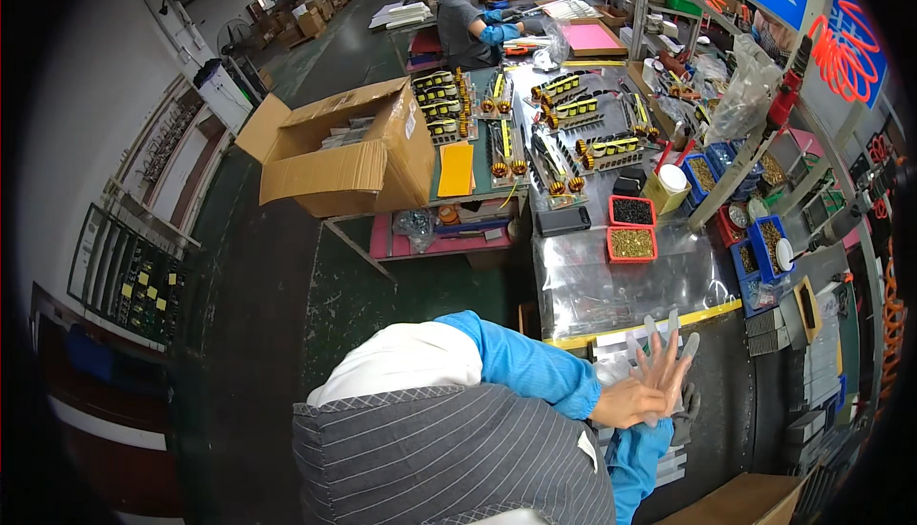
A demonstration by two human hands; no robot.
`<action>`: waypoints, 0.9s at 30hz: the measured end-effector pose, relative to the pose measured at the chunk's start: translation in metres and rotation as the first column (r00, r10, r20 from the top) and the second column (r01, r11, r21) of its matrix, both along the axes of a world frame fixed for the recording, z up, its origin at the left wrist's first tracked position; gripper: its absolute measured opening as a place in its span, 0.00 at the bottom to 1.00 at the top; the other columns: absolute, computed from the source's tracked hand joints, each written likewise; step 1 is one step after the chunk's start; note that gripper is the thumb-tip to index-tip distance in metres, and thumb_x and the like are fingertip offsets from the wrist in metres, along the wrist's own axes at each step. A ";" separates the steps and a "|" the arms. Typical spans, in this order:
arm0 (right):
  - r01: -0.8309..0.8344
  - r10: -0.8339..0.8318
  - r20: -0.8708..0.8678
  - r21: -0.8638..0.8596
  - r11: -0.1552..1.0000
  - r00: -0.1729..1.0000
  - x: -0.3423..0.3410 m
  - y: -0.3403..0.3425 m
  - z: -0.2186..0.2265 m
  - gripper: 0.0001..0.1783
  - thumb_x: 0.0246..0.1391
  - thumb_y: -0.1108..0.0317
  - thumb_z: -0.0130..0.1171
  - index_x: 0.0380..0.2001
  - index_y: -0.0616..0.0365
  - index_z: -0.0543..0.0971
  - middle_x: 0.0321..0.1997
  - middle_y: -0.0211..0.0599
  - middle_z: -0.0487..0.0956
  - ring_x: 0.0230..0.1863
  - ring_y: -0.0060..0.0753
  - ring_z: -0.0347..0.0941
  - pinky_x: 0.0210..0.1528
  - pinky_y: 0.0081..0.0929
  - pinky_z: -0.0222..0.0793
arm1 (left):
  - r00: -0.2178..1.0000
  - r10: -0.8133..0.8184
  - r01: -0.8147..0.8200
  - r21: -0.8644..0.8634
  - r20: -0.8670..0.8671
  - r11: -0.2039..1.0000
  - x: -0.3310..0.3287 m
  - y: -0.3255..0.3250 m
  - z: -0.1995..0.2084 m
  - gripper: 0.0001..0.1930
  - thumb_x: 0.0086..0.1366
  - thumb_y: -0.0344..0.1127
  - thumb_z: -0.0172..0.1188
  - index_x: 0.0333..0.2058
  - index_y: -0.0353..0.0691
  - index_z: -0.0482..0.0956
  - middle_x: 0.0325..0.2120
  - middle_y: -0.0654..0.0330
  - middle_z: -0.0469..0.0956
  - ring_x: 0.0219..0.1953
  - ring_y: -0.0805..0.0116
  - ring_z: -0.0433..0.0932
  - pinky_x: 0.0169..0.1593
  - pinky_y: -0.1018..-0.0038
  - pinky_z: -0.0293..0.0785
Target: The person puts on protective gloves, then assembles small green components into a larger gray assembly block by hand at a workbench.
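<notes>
While our right hand [669,378] is spreading its fingers wide inside a filmy, clear plastic glove [658,357], our left hand [624,403] is pinching the glove near the base of the palm. Flat pale strips [671,469] are lying below, a yellow edge [714,310] is running just beyond, and a smooth dark worktop [726,391] is stretching rightward beside us.

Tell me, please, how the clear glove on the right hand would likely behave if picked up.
The clear glove is probably floppy, since its baggy ends reach past the right hand's fingers. It seems light for its size, as skin shows through it.
</notes>
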State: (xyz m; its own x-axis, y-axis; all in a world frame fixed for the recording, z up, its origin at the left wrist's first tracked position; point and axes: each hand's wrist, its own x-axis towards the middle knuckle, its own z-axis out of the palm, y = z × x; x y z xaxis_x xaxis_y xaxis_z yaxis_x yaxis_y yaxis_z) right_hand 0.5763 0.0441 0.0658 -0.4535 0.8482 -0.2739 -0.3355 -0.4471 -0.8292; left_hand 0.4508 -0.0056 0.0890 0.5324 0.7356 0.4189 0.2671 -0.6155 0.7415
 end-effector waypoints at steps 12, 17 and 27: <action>0.154 -0.181 0.059 0.313 0.937 0.982 -0.025 0.012 0.013 0.42 0.61 0.41 0.45 0.71 0.41 0.43 0.73 0.39 0.51 0.72 0.43 0.46 0.60 0.56 0.54 | 0.969 -0.149 0.171 -0.103 0.200 0.980 -0.001 -0.010 0.001 0.07 0.57 0.25 0.55 0.36 0.36 0.72 0.33 0.53 0.73 0.36 0.50 0.76 0.37 0.61 0.71; 0.122 -0.128 0.003 0.259 0.958 0.992 -0.039 0.008 0.025 0.44 0.60 0.43 0.48 0.71 0.43 0.42 0.71 0.45 0.56 0.66 0.47 0.61 0.60 0.43 0.63 | 0.961 -0.116 0.153 -0.133 0.251 0.979 -0.003 -0.012 0.000 0.05 0.58 0.25 0.55 0.34 0.35 0.72 0.32 0.53 0.72 0.36 0.51 0.76 0.38 0.62 0.71; 0.221 -0.246 -0.570 -0.113 0.969 0.784 -0.018 0.033 0.004 0.30 0.66 0.54 0.47 0.62 0.64 0.61 0.58 0.45 0.69 0.52 0.26 0.71 0.51 0.24 0.73 | 0.976 -0.103 0.159 -0.306 0.191 0.939 -0.021 -0.008 0.003 0.07 0.61 0.30 0.58 0.33 0.34 0.71 0.26 0.51 0.72 0.34 0.51 0.75 0.37 0.63 0.69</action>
